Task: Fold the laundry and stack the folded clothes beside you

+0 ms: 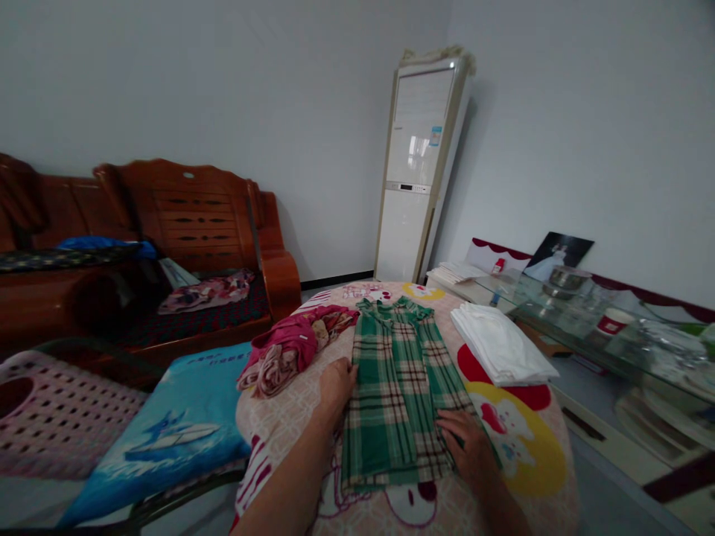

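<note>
A green plaid shirt [391, 394] lies on a round table with a patterned cloth [536, 447], its collar toward the far side. My left hand [337, 383] is at the shirt's left edge, fingers curled against the fabric. On the lower right part of the shirt rests my right hand [463, 439], its fingers apart and touching the cloth. To the left lies a crumpled pink garment [290, 346]. Folded white cloth [500, 342] sits at the table's right side.
A wooden sofa [195, 223] with fabric on it stands at the left, near a blue cushion [184, 424] and a pink basket [67, 413]. A tall air conditioner [413, 171] stands behind. Right of the table is a glass-topped cabinet [564, 320] holding a bowl and cup.
</note>
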The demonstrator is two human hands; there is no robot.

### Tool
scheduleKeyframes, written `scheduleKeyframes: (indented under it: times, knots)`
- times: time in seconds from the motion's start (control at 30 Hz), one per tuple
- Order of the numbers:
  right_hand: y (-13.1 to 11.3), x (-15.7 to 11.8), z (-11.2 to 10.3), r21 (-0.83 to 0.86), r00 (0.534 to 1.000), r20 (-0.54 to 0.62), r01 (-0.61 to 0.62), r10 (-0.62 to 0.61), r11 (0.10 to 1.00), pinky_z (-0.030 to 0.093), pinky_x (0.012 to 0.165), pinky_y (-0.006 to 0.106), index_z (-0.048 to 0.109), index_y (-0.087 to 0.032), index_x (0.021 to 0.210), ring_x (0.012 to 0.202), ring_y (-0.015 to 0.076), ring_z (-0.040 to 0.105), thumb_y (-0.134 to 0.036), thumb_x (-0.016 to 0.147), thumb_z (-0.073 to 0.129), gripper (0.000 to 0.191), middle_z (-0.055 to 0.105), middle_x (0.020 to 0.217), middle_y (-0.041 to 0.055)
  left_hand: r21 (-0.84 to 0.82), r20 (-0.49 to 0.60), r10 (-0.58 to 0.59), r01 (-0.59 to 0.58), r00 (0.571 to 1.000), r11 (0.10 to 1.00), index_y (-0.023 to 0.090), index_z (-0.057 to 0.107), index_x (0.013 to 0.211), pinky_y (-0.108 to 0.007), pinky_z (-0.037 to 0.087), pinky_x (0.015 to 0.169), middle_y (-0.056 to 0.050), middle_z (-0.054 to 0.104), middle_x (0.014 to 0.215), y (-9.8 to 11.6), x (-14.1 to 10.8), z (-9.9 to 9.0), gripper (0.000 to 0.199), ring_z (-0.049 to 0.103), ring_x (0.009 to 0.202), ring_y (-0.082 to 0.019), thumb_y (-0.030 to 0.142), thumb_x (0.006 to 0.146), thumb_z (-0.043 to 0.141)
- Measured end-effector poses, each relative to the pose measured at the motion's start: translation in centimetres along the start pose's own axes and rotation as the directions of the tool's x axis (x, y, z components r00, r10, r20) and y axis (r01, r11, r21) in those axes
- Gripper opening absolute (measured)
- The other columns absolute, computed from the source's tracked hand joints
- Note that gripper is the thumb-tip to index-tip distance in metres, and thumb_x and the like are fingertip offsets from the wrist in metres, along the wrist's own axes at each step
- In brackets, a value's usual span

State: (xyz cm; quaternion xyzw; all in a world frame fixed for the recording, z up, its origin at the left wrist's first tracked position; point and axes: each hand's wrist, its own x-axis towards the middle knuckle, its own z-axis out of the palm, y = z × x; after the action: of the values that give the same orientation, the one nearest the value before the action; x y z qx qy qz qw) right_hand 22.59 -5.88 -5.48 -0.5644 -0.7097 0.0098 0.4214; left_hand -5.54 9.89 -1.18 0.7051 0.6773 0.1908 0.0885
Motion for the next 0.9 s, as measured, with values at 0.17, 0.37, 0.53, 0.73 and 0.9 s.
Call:
scheduleKeyframes:
  times: [0.17, 0.37, 0.53, 0.73, 0.9]
  knots:
    - [-0.3, 0.2, -0.4, -0.007, 1.0, -0.011, 0.015, -0.015, 1.0, 0.053, 0.086, 0.045, 0.074, -0.023, 0.091, 0.095, 0.0248, 0.066, -0.023, 0.086, 0.051, 0.024, 0.073, 0.1, 0.01, -0.086, 0.015, -0.038, 0.04, 0.999, 0.996, 0.017, 0.068, 0.082, -0.025, 0.037, 0.068, -0.007, 0.071, 0.085, -0.7, 0.4, -0.6, 0.025, 0.064, 0.084, -0.018, 0.035, 0.087, 0.053]
    - [-4.5, 0.7, 0.4, -0.028, 0.995, -0.03, 0.095, -0.096, 0.995, 0.052, 0.086, 0.042, 0.071, -0.023, 0.096, 0.094, 0.0227, 0.064, -0.019, 0.089, 0.05, 0.022, 0.071, 0.097, 0.0086, -0.082, 0.023, -0.053, 0.054, 0.998, 0.995, 0.016, 0.07, 0.082, -0.026, 0.037, 0.066, -0.007, 0.071, 0.082, 0.0, 0.2, -1.3, 0.034, 0.063, 0.08, -0.019, 0.043, 0.089, 0.05]
    - [-9.5, 1.2, 2.8, 0.036, 0.966, 0.147, 0.21, -0.213, 0.977, 0.05, 0.083, 0.039, 0.068, -0.023, 0.094, 0.091, 0.021, 0.061, -0.014, 0.088, 0.05, 0.021, 0.069, 0.095, 0.0072, -0.075, 0.025, -0.056, 0.058, 0.998, 0.995, 0.017, 0.071, 0.081, -0.026, 0.037, 0.065, -0.008, 0.071, 0.081, -0.2, 0.3, -0.6, 0.035, 0.064, 0.081, -0.02, 0.046, 0.087, 0.051]
    - [-11.4, 1.7, 3.8, 0.057, 0.9, 0.388, 0.193, -0.2, 0.98, 0.05, 0.081, 0.035, 0.069, -0.021, 0.089, 0.089, 0.0202, 0.058, -0.009, 0.079, 0.06, 0.018, 0.066, 0.091, 0.0045, -0.061, 0.027, -0.057, 0.058, 0.998, 0.996, 0.017, 0.071, 0.086, -0.027, 0.038, 0.068, -0.009, 0.071, 0.084, -0.2, 0.2, -0.3, 0.034, 0.064, 0.084, -0.021, 0.043, 0.089, 0.049]
    - [-9.8, 1.4, 4.1, 0.13, 0.964, 0.198, 0.152, -0.176, 0.98, 0.051, 0.086, 0.036, 0.069, -0.021, 0.1, 0.097, 0.0195, 0.06, -0.001, 0.074, 0.045, 0.041, 0.067, 0.1, 0.0067, -0.048, 0.061, -0.057, 0.06, 0.997, 0.997, 0.016, 0.071, 0.088, -0.027, 0.04, 0.072, -0.009, 0.072, 0.09, 0.2, 0.0, -0.9, 0.034, 0.065, 0.088, -0.021, 0.042, 0.089, 0.049]
